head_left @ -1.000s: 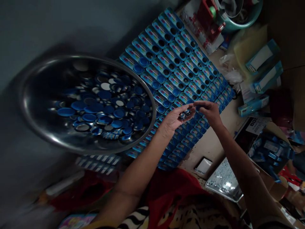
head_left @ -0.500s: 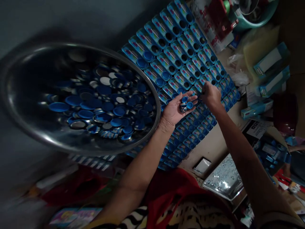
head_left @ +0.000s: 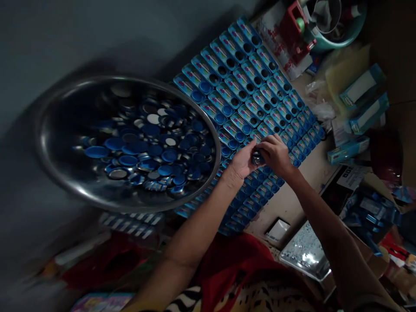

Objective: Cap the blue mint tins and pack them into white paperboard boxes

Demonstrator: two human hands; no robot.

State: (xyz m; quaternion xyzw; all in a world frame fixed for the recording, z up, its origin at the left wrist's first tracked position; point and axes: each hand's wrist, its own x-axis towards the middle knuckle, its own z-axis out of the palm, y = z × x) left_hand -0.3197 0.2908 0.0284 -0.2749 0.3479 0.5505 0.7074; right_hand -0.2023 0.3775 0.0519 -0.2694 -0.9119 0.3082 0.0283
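Note:
My left hand [head_left: 242, 162] is cupped palm-up over the rows of blue tins [head_left: 247, 99], holding a few small round blue caps [head_left: 258, 158]. My right hand [head_left: 276, 152] is closed right against it, fingers curled over the caps in the left palm. Both hands hover above the middle of the tin array, where many tins show an empty round hole and some hold a blue cap. A large steel bowl [head_left: 58, 173] full of blue caps [head_left: 149, 151] sits to the left of my hands.
A teal basin [head_left: 344, 37] and a red object [head_left: 294, 26] stand at the far end. Blue-and-white cartons [head_left: 362, 99] lie at the right. A shiny metal tray [head_left: 305, 251] and a small white box [head_left: 277, 229] sit near my right forearm. Red cloth [head_left: 234, 264] covers my lap.
My right hand, which had reached out to the tins, has come back onto my left palm and closed over the caps there. The left palm was open and is now covered.

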